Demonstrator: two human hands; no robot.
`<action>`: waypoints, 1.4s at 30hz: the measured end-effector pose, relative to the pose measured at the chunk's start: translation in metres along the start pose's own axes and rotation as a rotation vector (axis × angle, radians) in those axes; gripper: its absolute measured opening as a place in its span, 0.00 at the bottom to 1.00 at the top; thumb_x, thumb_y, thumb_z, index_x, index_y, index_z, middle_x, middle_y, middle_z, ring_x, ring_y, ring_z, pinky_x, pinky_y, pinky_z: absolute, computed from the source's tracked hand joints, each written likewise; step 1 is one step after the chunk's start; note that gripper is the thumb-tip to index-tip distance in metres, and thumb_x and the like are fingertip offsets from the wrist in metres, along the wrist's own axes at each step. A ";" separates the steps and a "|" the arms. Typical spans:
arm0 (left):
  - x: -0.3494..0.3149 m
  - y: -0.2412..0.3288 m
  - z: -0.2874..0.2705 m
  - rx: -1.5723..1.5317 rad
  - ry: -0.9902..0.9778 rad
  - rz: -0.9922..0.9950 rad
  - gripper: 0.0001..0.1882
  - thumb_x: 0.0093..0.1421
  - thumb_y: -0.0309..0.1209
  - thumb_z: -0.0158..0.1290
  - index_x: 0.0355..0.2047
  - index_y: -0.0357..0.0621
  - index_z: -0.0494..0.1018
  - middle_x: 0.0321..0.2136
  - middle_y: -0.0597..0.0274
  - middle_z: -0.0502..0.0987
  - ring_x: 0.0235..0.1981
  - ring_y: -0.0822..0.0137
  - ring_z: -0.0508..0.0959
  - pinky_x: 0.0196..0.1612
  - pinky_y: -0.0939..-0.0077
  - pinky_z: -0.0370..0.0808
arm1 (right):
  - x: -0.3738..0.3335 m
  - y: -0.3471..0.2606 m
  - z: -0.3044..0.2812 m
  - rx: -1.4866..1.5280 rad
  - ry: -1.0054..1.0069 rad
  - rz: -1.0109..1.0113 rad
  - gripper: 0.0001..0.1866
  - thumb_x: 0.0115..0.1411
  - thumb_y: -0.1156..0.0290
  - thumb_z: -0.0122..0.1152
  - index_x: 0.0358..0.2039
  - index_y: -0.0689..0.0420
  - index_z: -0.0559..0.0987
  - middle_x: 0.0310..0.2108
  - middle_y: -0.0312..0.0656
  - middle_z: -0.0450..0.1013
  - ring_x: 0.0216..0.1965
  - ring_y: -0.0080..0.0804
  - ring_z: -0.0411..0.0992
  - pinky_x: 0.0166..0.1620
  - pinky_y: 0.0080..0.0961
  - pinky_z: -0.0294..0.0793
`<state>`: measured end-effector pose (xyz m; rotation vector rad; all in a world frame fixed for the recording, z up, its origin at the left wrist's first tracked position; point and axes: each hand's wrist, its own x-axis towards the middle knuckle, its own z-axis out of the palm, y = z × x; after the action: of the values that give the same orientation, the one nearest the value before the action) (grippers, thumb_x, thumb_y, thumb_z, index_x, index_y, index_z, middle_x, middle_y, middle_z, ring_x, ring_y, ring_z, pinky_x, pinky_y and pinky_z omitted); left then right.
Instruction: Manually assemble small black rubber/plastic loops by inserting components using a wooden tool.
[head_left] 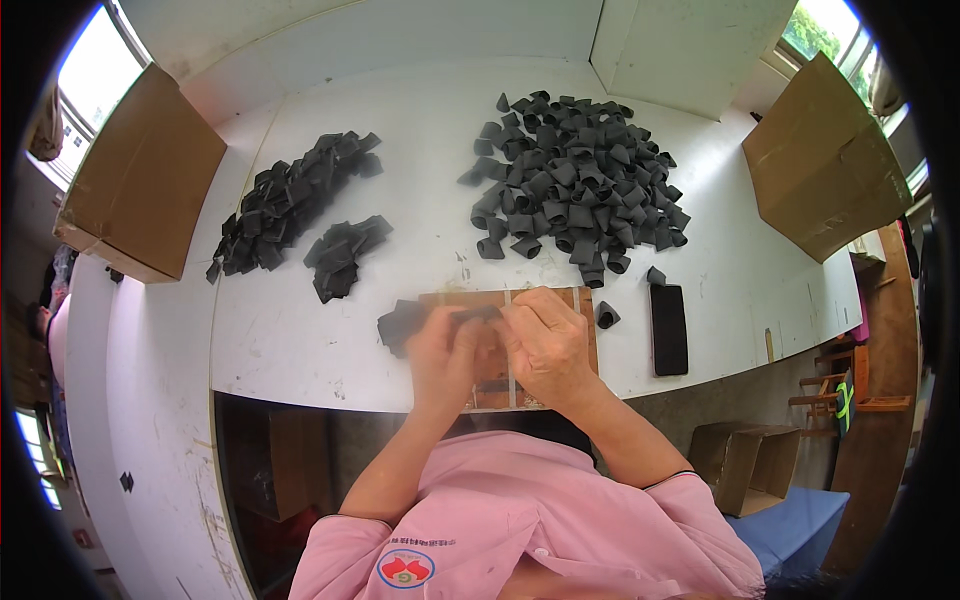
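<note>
Over a brown wooden board (585,345) at the table's front edge, my left hand (440,345) and my right hand (548,340) meet, a little blurred. Between them stretches a small dark grey fabric-like piece (478,313). The left fingers grip its left side, while the right fingertips pinch at its right end. Several flat dark grey pieces (397,322) lie just left of my left hand. One folded cone-shaped piece (607,315) rests right of the board. My palms hide the lower middle of the board and part of the held piece.
Farther back lie a large heap of folded grey pieces (585,185), a long pile of flat ones (290,200) and a smaller pile (345,255). A black phone (669,330) lies at the right. Cardboard boxes stand at the left (150,180) and right (825,160).
</note>
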<state>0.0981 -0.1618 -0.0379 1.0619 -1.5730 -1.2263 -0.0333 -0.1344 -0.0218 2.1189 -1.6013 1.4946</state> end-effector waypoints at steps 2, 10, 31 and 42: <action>-0.001 0.007 -0.001 -0.317 -0.084 -0.152 0.07 0.58 0.27 0.47 0.34 0.36 0.67 0.22 0.63 0.71 0.22 0.79 0.68 0.24 0.89 0.63 | 0.002 -0.004 -0.006 0.010 -0.036 0.071 0.07 0.43 0.78 0.59 0.18 0.60 0.69 0.20 0.40 0.64 0.20 0.31 0.64 0.21 0.22 0.64; -0.022 0.021 0.007 -0.432 -0.006 0.112 0.15 0.54 0.21 0.48 0.43 0.33 0.62 0.32 0.61 0.71 0.28 0.76 0.70 0.32 0.85 0.69 | -0.004 -0.021 -0.036 1.234 0.037 0.955 0.11 0.58 0.67 0.51 0.24 0.61 0.74 0.18 0.32 0.67 0.17 0.17 0.60 0.21 0.11 0.58; -0.022 0.033 0.003 0.019 -0.106 0.173 0.03 0.50 0.16 0.51 0.26 0.34 0.68 0.20 0.65 0.72 0.19 0.79 0.72 0.22 0.88 0.69 | -0.022 -0.031 -0.046 0.388 0.046 0.503 0.07 0.46 0.78 0.62 0.26 0.64 0.73 0.25 0.39 0.68 0.24 0.23 0.69 0.24 0.17 0.70; -0.027 0.024 0.018 0.311 0.112 0.524 0.05 0.49 0.14 0.48 0.28 0.33 0.68 0.16 0.64 0.71 0.15 0.80 0.68 0.17 0.89 0.64 | -0.030 -0.022 -0.026 -0.241 0.178 -0.092 0.12 0.36 0.84 0.58 0.26 0.62 0.71 0.23 0.42 0.66 0.18 0.32 0.65 0.18 0.21 0.64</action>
<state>0.0856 -0.1281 -0.0205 0.8093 -1.8375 -0.5741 -0.0320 -0.0891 -0.0201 1.8488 -1.5140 1.3439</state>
